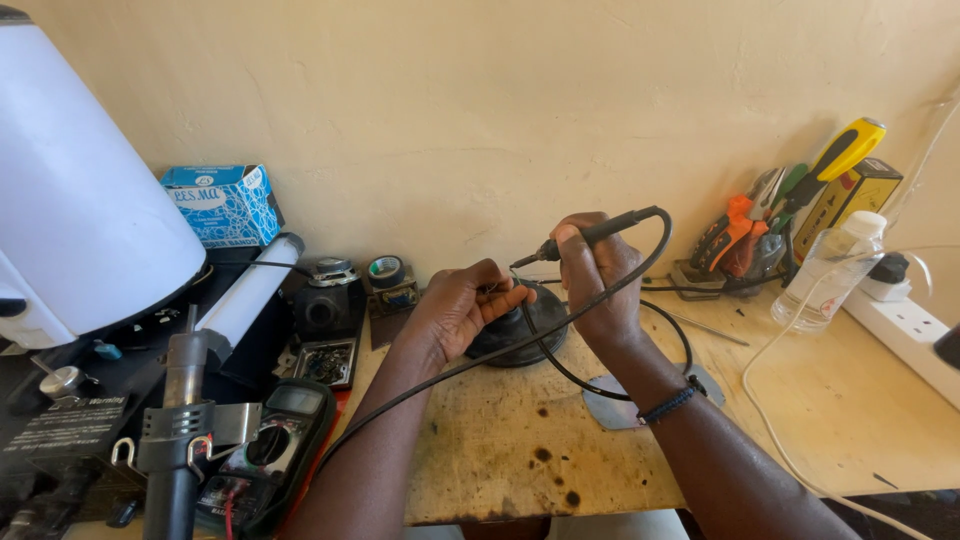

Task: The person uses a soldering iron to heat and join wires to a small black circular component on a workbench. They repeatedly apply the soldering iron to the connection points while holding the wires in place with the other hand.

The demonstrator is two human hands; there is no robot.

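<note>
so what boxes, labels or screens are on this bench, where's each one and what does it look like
Blue carton: rear left by the wall, white pattern.
Yellow-and-black box: rear right, upright behind the tools.
Multimeter: front left, dark case, grey blank screen.
Clear bottle: right, white cap, no label I can make out.

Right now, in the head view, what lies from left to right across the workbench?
White lampshade → hot-air gun → multimeter → tape roll → left hand → right hand holding the soldering iron → pliers → clear plastic bottle → white power strip.
</note>
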